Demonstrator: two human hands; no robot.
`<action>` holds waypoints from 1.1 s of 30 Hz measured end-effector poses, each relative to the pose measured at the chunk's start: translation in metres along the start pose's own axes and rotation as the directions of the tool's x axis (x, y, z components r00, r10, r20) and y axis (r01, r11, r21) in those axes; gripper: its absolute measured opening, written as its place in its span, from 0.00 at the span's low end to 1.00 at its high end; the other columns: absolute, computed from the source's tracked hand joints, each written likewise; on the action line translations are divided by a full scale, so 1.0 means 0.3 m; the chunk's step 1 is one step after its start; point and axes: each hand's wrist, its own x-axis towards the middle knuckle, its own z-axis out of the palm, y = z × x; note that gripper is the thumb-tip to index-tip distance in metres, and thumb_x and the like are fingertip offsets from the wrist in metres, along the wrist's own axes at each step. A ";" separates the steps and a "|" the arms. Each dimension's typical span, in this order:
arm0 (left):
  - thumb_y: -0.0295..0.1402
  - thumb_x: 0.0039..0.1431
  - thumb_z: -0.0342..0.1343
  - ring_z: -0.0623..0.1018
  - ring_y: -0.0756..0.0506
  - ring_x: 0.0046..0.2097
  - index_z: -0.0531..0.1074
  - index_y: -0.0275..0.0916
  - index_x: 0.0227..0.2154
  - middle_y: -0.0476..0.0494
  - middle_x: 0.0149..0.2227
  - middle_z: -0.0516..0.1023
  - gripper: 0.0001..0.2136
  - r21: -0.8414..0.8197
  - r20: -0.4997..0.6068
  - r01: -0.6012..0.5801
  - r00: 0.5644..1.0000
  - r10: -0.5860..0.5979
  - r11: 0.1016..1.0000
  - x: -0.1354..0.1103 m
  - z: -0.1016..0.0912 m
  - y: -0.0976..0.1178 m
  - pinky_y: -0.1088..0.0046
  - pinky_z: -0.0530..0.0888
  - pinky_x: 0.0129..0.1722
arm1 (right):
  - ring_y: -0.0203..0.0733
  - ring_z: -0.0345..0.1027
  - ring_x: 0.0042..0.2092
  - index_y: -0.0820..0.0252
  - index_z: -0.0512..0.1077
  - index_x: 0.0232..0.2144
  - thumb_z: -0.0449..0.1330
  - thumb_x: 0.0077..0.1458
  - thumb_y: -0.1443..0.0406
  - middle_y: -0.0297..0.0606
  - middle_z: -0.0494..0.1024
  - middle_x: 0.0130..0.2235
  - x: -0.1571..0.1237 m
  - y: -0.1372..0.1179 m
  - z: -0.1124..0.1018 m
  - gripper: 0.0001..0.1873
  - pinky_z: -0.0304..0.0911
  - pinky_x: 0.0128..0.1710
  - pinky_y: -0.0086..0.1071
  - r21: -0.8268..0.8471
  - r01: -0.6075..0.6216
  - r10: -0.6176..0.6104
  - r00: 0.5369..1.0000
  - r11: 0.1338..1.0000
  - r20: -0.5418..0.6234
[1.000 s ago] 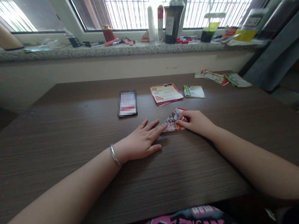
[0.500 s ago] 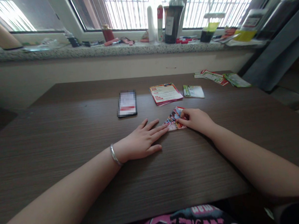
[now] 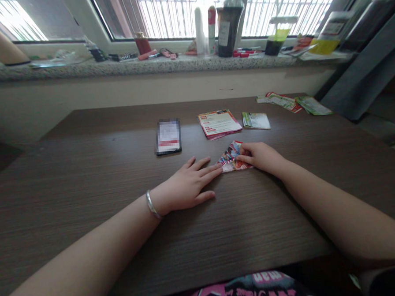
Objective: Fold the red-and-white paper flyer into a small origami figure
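A small colourful folded paper point(image 3: 230, 158) lies on the dark wooden table point(image 3: 86, 180), just right of centre. My left hand point(image 3: 186, 186) rests flat on the table with fingers stretched out, its fingertips touching the paper's left corner. My right hand point(image 3: 262, 157) has its fingers curled and pressed onto the paper's right side, covering part of it. A silver bangle point(image 3: 152, 205) sits on my left wrist.
A black phone point(image 3: 168, 136) lies beyond my left hand. A red-and-white leaflet stack point(image 3: 219, 123) and a green leaflet point(image 3: 256, 120) lie behind the paper; more leaflets point(image 3: 292, 102) sit at the far right. Bottles and cups point(image 3: 226, 25) crowd the windowsill.
My right hand has slid a little to the right along the folded paper, pressing it down. My left hand has stayed in place.
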 end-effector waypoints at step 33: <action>0.43 0.66 0.46 0.52 0.35 0.67 0.47 0.45 0.67 0.47 0.67 0.55 0.29 0.018 -0.052 -0.044 0.998 0.044 0.999 -0.001 0.002 -0.003 0.51 0.49 0.64 | 0.47 0.66 0.44 0.60 0.74 0.34 0.51 0.62 0.57 0.43 0.77 0.37 -0.085 -0.155 0.001 0.17 0.52 0.55 0.41 -0.384 0.334 -0.410 0.902 0.861 -0.135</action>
